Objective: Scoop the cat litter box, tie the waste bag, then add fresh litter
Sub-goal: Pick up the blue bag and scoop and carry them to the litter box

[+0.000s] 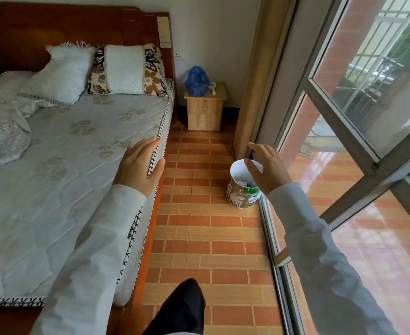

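Hovering empty, left hand (140,163) and right hand (266,169), fingers spread; blue bag (196,81) on nightstand (205,110).

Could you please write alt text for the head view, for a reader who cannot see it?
Both hands, left and right, are raised open and empty above a tiled floor between a bed and a glass door. A bucket stands by the door; a blue bag and white scoop sit on a nightstand.
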A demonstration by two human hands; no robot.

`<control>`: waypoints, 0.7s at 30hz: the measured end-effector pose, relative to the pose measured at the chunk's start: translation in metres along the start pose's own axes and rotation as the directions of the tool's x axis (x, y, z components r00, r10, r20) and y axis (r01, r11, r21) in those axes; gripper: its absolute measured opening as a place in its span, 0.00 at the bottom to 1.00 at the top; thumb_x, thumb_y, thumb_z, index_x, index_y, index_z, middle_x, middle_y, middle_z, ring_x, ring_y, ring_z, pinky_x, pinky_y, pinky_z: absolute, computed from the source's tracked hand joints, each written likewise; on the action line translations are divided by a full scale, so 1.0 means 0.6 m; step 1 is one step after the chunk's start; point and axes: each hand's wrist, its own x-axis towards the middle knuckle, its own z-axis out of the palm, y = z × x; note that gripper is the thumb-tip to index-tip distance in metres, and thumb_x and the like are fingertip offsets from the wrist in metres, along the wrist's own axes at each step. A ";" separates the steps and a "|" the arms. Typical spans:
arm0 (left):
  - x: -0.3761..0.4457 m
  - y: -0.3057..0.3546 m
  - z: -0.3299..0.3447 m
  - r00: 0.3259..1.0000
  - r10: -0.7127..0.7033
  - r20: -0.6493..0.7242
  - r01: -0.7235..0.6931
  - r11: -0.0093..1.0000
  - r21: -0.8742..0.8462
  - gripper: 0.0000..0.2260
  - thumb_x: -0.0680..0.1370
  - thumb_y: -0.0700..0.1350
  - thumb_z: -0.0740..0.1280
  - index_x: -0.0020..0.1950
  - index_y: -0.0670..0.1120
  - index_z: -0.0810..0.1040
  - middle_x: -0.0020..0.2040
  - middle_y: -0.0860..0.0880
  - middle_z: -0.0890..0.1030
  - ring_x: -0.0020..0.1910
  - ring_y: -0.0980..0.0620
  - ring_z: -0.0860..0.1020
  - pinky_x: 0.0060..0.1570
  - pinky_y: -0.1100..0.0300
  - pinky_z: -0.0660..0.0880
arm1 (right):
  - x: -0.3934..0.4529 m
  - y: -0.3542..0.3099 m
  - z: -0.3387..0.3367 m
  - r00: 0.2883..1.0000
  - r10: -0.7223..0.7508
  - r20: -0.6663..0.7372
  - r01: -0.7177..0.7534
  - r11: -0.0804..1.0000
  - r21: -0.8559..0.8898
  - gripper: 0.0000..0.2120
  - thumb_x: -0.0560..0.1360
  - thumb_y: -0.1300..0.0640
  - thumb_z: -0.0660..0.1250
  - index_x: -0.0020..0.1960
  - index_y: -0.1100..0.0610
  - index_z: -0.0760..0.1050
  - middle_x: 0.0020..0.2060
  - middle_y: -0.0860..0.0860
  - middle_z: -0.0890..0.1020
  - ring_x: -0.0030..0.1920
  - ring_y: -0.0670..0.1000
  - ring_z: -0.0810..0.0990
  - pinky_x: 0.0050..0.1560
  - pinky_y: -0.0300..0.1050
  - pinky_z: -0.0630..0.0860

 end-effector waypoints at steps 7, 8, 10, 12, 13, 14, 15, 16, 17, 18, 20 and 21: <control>0.089 -0.056 0.074 0.997 -0.064 0.050 0.065 0.998 -0.013 0.26 0.76 0.57 0.54 0.70 0.45 0.69 0.69 0.46 0.72 0.68 0.47 0.69 0.67 0.46 0.67 | 0.108 0.033 0.063 0.999 0.015 0.045 -0.015 1.000 -0.005 0.21 0.79 0.53 0.61 0.70 0.57 0.67 0.66 0.55 0.73 0.69 0.55 0.67 0.68 0.49 0.63; 0.109 -0.068 0.084 0.996 -0.070 0.049 0.071 0.997 -0.020 0.25 0.77 0.56 0.54 0.70 0.45 0.69 0.69 0.46 0.72 0.68 0.47 0.69 0.67 0.44 0.67 | 0.131 0.038 0.071 0.999 0.018 0.046 -0.017 1.000 -0.010 0.21 0.79 0.53 0.61 0.70 0.57 0.67 0.66 0.54 0.73 0.69 0.55 0.67 0.68 0.48 0.63; 0.155 -0.093 0.105 0.996 -0.074 0.048 0.075 0.997 -0.018 0.23 0.77 0.54 0.56 0.70 0.46 0.68 0.69 0.47 0.72 0.69 0.48 0.68 0.67 0.43 0.67 | 0.183 0.050 0.091 0.998 0.027 0.056 -0.026 1.000 -0.015 0.21 0.79 0.53 0.61 0.70 0.57 0.67 0.66 0.54 0.73 0.69 0.54 0.66 0.68 0.48 0.63; 0.208 -0.118 0.122 0.996 -0.078 0.046 0.080 0.997 -0.022 0.23 0.77 0.53 0.57 0.70 0.46 0.68 0.69 0.47 0.72 0.68 0.48 0.69 0.66 0.44 0.67 | 0.243 0.060 0.108 0.998 0.031 0.062 -0.031 0.999 -0.009 0.21 0.79 0.53 0.61 0.70 0.56 0.67 0.66 0.54 0.73 0.69 0.54 0.66 0.68 0.49 0.63; 0.237 -0.131 0.130 0.996 -0.079 0.044 0.080 0.997 -0.023 0.23 0.77 0.53 0.57 0.70 0.46 0.68 0.69 0.47 0.72 0.68 0.48 0.69 0.66 0.44 0.67 | 0.275 0.065 0.115 0.997 0.034 0.064 -0.034 0.999 -0.009 0.21 0.79 0.54 0.61 0.70 0.57 0.67 0.66 0.54 0.73 0.69 0.55 0.66 0.68 0.49 0.64; 0.267 -0.144 0.138 0.996 -0.082 0.046 0.084 0.996 -0.027 0.23 0.77 0.52 0.57 0.70 0.46 0.68 0.69 0.47 0.72 0.68 0.48 0.69 0.66 0.45 0.67 | 0.308 0.068 0.120 0.997 0.040 0.064 -0.040 0.999 -0.007 0.21 0.79 0.54 0.61 0.70 0.57 0.67 0.66 0.54 0.73 0.69 0.55 0.66 0.68 0.50 0.65; 0.297 -0.159 0.146 0.995 -0.082 0.049 0.084 0.996 -0.032 0.22 0.77 0.52 0.57 0.70 0.46 0.68 0.69 0.47 0.72 0.68 0.48 0.69 0.67 0.46 0.67 | 0.341 0.071 0.126 0.997 0.047 0.059 -0.047 0.999 -0.001 0.21 0.79 0.54 0.61 0.70 0.57 0.67 0.66 0.54 0.73 0.69 0.55 0.66 0.68 0.51 0.65; 0.325 -0.172 0.153 0.995 -0.082 0.052 0.084 0.996 -0.036 0.22 0.77 0.51 0.57 0.70 0.46 0.69 0.68 0.47 0.72 0.68 0.48 0.69 0.67 0.47 0.67 | 0.374 0.073 0.130 0.997 0.049 0.054 -0.049 0.999 0.003 0.21 0.79 0.54 0.61 0.71 0.57 0.67 0.66 0.54 0.73 0.69 0.55 0.66 0.69 0.51 0.65; 0.352 -0.188 0.163 0.996 -0.079 0.048 0.081 0.996 -0.038 0.22 0.77 0.51 0.57 0.70 0.45 0.69 0.68 0.47 0.73 0.68 0.48 0.69 0.67 0.47 0.67 | 0.405 0.076 0.135 0.997 0.055 0.047 -0.056 0.998 0.007 0.21 0.79 0.54 0.61 0.71 0.57 0.67 0.66 0.54 0.73 0.69 0.55 0.66 0.69 0.51 0.64; 0.380 -0.203 0.172 0.996 -0.079 0.046 0.081 0.996 -0.038 0.22 0.77 0.51 0.57 0.70 0.46 0.69 0.68 0.47 0.73 0.67 0.48 0.69 0.66 0.45 0.67 | 0.435 0.078 0.139 0.997 0.066 0.039 -0.067 0.998 0.008 0.21 0.79 0.54 0.61 0.71 0.57 0.67 0.66 0.54 0.73 0.70 0.54 0.66 0.70 0.50 0.64; 0.431 -0.229 0.192 0.995 -0.084 0.052 0.086 0.995 -0.048 0.22 0.77 0.51 0.57 0.69 0.46 0.69 0.67 0.47 0.73 0.66 0.47 0.70 0.65 0.43 0.67 | 0.491 0.089 0.149 0.997 0.076 0.024 -0.076 0.997 0.009 0.21 0.79 0.54 0.61 0.71 0.56 0.67 0.66 0.54 0.73 0.70 0.54 0.65 0.69 0.48 0.63; 0.456 -0.241 0.202 0.995 -0.084 0.058 0.087 0.995 -0.052 0.22 0.77 0.51 0.57 0.69 0.46 0.70 0.67 0.47 0.74 0.66 0.47 0.71 0.65 0.42 0.67 | 0.516 0.096 0.155 0.997 0.079 0.022 -0.079 0.997 0.008 0.21 0.79 0.54 0.60 0.71 0.56 0.67 0.66 0.54 0.73 0.70 0.53 0.65 0.69 0.47 0.63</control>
